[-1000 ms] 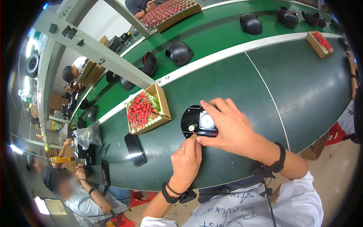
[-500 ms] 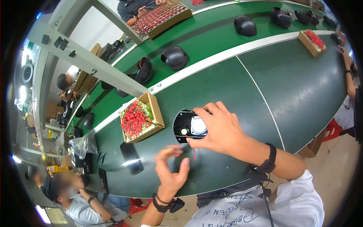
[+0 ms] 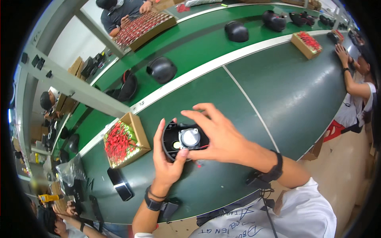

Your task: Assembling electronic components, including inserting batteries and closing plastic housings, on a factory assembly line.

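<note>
A black plastic housing (image 3: 171,139) holds a round silver-white speaker-like part (image 3: 189,137) and a small pale round piece (image 3: 177,145). My left hand (image 3: 166,162) grips it from the left, thumb over the near edge and fingers along the outer side. My right hand (image 3: 222,137) is at its right side, index finger raised and apart from the thumb. The thumb lies by the near right edge, next to a short red wire (image 3: 203,147). Whether other right fingers touch the housing's back is hidden.
A cardboard box (image 3: 139,135) of green cells with red wires stands left of my hands. Near it lies a black phone (image 3: 120,184). Black helmet-like shells (image 3: 162,70) sit on the green belt (image 3: 190,61) beyond. Co-workers sit at the left, right and far side.
My left hand, apart from the housing before, has closed on its left side. The right hand's index finger has lifted from the rim. The view has shifted, moving everything leftward in it.
</note>
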### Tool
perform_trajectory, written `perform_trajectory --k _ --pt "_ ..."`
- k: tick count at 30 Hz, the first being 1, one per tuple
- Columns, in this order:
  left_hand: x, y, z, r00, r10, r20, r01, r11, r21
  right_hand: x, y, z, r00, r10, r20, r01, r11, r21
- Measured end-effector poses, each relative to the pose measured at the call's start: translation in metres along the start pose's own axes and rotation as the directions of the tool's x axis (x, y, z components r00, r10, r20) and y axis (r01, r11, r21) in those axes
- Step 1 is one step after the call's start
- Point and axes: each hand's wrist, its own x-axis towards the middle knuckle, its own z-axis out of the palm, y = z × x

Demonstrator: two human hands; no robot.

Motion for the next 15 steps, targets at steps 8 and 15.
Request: perform_trajectory --k 8,15 --pt "-0.005 -0.003 -0.011 0.979 0.103 -0.173 -0.103 0.995 0.013 -0.001 -0.008 -0.028 0.977 -0.141 0.157 0.104 0.97 0.221" --pt "-0.009 -0.008 -0.006 0.939 0.266 -0.217 -0.222 0.952 0.209 -0.005 -0.013 -0.014 0.985 -0.173 -0.026 0.173 0.985 0.008"
